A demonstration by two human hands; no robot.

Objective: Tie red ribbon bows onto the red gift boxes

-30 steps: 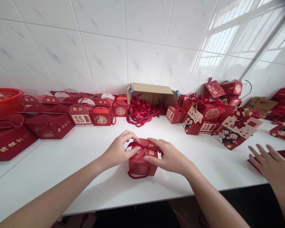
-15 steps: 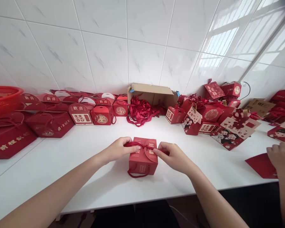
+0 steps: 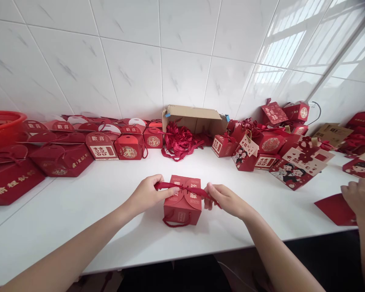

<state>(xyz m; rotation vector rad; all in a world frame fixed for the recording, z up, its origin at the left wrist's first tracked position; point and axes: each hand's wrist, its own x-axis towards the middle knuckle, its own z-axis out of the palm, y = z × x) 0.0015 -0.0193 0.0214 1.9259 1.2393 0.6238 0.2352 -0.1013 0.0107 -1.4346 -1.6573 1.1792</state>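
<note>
The box (image 3: 182, 213), pale-lettered on top, sits on the surface (image 3: 222, 172) between left hand (image 3: 149, 192) and right hand (image 3: 226, 198), each pinching its ribbon (image 3: 198, 190). Behind the box, leftward, a carton (image 3: 101, 142) reads 歡喜 and 囍.

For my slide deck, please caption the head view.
Left hand pinching one side of a red ribbon atop a red box, right hand at the other side.

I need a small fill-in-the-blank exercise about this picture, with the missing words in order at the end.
1. The left hand holds a red ____ that crosses the top of the box.
2. The carton by the wall is made of brown ____.
3. The basin stands at the picture's ____ edge.

Missing words: ribbon; cardboard; left.
</note>
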